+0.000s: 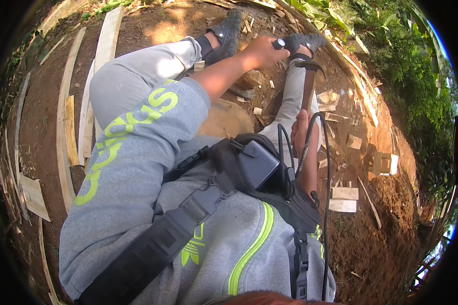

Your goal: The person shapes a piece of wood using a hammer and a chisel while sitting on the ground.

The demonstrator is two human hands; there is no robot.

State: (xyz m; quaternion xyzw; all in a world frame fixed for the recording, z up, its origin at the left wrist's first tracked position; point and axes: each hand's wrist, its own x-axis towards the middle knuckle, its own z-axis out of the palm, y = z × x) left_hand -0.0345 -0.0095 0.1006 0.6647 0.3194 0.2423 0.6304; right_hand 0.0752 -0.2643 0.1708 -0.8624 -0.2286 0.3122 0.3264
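My left hand (263, 53) reaches forward over the ground between my shoes, its fingers closed. A dark, short handle-like thing with a round pale end (278, 44) sticks up from the fist; the rest of it is hidden. My right hand (303, 127) is wrapped round the wooden handle of a hammer (308, 89). The hammer's dark metal head (310, 66) points away from me, beside my right shoe (306, 42). Below my left hand lies a brown block (252, 80), partly covered by the forearm.
Long pale planks (66, 122) lie on the bare soil at left. Wood offcuts (344, 199) and chips are scattered at right. A rounded brown surface (226, 119) shows between my legs. A black cable (328, 203) loops from my waist bag (259, 165). Green plants (392, 61) border the far right.
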